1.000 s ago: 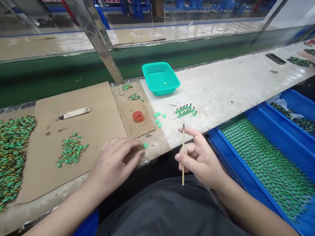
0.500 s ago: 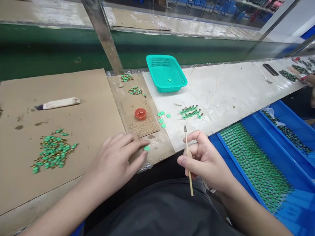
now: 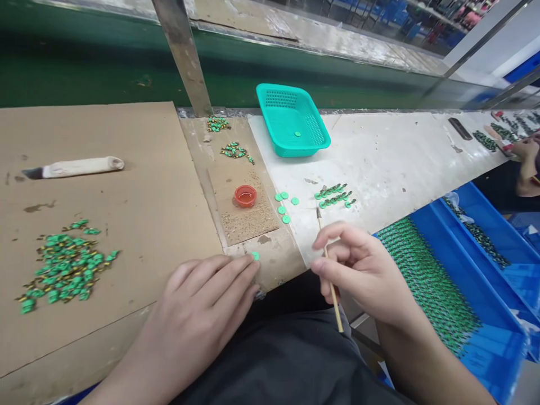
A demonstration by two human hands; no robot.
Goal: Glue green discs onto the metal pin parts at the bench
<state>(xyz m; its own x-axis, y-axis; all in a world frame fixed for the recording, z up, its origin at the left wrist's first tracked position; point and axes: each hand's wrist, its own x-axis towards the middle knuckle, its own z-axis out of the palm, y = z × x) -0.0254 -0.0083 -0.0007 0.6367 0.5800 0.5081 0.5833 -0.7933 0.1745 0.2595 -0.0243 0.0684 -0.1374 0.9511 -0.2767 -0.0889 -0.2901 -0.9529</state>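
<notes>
My left hand (image 3: pixel 211 304) lies palm down at the table's front edge, fingers pressed together. A small green disc (image 3: pixel 255 256) shows at its fingertips, partly covered by them. My right hand (image 3: pixel 358 267) holds a thin wooden brush (image 3: pixel 333 289) with a dark tip pointing up and away. Between the hands and the basket lie several loose green discs (image 3: pixel 286 219). To their right are rows of green discs with dark pieces on them (image 3: pixel 335 197). A small red cup (image 3: pixel 245 196) of liquid sits on a cardboard piece (image 3: pixel 248 225).
A teal basket (image 3: pixel 291 151) holds one green disc. On the left cardboard (image 3: pixel 139 225) are a pile of green-and-gold pieces (image 3: pixel 70 267) and a white-handled tool (image 3: pixel 80 167). Blue bins (image 3: pixel 498 337) stand below the table at right. Another person's hand (image 3: pixel 525 147) is at far right.
My left hand's thumb and fingers have come together, and its fingertips now cover part of the green disc. The brush stays in my right hand. The camera view has shifted a little.
</notes>
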